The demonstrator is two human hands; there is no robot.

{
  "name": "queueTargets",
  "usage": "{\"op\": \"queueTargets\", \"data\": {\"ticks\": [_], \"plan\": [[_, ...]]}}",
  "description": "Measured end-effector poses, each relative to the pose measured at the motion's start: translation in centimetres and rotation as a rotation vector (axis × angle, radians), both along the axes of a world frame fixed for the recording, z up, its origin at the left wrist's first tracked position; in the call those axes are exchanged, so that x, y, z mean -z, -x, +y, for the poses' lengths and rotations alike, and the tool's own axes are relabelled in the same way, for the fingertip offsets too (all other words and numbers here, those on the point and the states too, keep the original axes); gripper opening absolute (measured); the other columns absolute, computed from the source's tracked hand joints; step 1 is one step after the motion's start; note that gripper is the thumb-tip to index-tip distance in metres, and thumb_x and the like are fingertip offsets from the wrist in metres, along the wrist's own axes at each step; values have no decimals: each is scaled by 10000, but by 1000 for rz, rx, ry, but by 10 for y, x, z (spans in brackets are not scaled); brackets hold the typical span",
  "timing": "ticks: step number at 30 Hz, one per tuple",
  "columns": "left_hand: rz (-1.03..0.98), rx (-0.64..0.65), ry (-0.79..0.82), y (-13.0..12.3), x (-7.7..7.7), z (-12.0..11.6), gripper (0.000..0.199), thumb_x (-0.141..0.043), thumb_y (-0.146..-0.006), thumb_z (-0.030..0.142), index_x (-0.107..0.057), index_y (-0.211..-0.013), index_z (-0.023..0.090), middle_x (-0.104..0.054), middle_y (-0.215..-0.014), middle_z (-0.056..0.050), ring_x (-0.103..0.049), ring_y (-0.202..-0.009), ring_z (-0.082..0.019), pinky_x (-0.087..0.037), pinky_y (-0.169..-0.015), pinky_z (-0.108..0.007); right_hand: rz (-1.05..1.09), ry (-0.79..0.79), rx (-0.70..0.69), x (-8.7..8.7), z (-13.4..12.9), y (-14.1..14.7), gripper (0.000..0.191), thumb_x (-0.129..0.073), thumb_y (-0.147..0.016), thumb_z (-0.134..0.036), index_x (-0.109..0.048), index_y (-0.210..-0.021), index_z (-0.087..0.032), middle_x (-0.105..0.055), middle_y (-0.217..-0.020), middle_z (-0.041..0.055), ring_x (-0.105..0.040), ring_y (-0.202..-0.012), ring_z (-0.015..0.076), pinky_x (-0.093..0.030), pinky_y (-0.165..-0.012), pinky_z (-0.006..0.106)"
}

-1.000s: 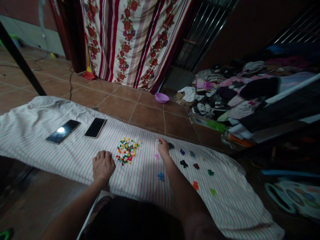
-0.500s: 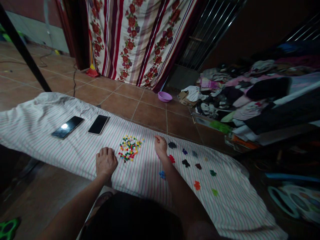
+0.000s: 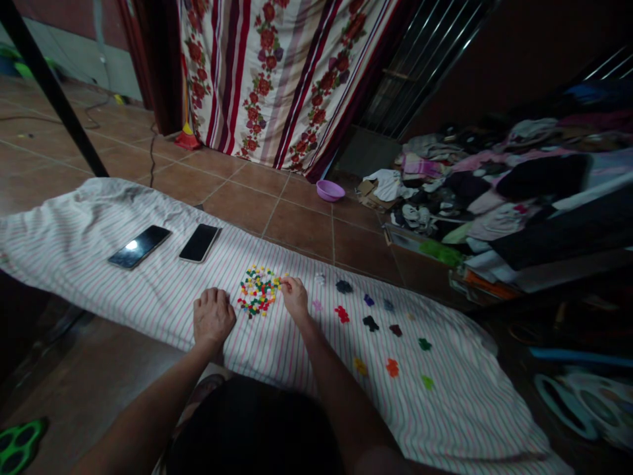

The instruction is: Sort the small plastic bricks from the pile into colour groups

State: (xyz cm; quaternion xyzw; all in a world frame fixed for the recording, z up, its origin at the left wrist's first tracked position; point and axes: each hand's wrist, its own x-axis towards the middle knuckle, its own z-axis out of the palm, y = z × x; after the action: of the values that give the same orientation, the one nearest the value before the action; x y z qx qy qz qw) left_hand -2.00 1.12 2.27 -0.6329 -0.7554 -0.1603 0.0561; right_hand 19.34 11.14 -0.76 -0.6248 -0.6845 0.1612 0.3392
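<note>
A mixed pile of tiny coloured pieces [image 3: 258, 293] lies on the striped cloth, in yellow, red, green, white and other colours. At the pile's right edge is my right hand [image 3: 295, 297], thumb and fingers pinched together; whatever they hold is too small to make out. My left hand [image 3: 213, 316] rests palm down on the cloth just left of the pile, fingers laid out and holding nothing. Small single-colour heaps are spread to the right, among them a white heap [image 3: 320, 279], a pink heap [image 3: 317, 305], a red heap [image 3: 341, 314] and an orange heap [image 3: 392, 367].
Two phones, a glossy one [image 3: 140, 247] and a dark one [image 3: 199, 243], lie on the striped cloth [image 3: 148, 303] at left. Beyond its far edge, a purple basin [image 3: 330, 190] stands on the tiled floor. Clothes [image 3: 445, 171] are heaped at right.
My right hand has moved left, from beside the white and pink heaps to the right edge of the mixed pile. My left hand stays in place on the cloth.
</note>
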Motion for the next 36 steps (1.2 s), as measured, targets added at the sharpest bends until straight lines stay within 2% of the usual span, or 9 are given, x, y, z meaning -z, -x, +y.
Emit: {"op": "queueTargets", "data": {"ticks": [6, 18, 29, 36], "plan": [[-4, 0, -4, 0, -1, 0, 176, -432, -834, 228, -581, -897, 159, -562, -939, -115, -469, -956, -262, -316, -780, -385, -36, -8, 11, 3, -2, 4, 269, -455, -868, -160, -686, -986, -228, -650, -987, 21, -620, -864, 133, -471, -827, 237], [21, 0, -7, 0, -1, 0, 179, -431, -840, 249, -575, -896, 158, -569, -941, -113, -486, -967, -264, -319, -779, -385, -54, 14, 91, 5, -4, 10, 184, -501, -895, -217, -660, -979, -256, -641, -974, -14, -616, -813, 109, -443, -747, 214], [25, -5, 20, 0, -2, 0, 170, -425, -843, 253, -562, -887, 162, -567, -950, -116, -488, -972, -269, -310, -778, -385, -53, -4, 70, 8, -6, 9, 191, -522, -912, -230, -685, -1003, -270, -644, -1000, 0, -622, -871, 123, -450, -755, 211], [65, -3, -11, 0, -1, -1, 169, -422, -850, 270, -554, -882, 171, -574, -938, -100, -491, -953, -264, -308, -770, -381, -32, -30, 73, 9, -6, 9, 176, -535, -897, -238, -685, -989, -255, -649, -985, 8, -625, -845, 127, -458, -749, 216]]}}
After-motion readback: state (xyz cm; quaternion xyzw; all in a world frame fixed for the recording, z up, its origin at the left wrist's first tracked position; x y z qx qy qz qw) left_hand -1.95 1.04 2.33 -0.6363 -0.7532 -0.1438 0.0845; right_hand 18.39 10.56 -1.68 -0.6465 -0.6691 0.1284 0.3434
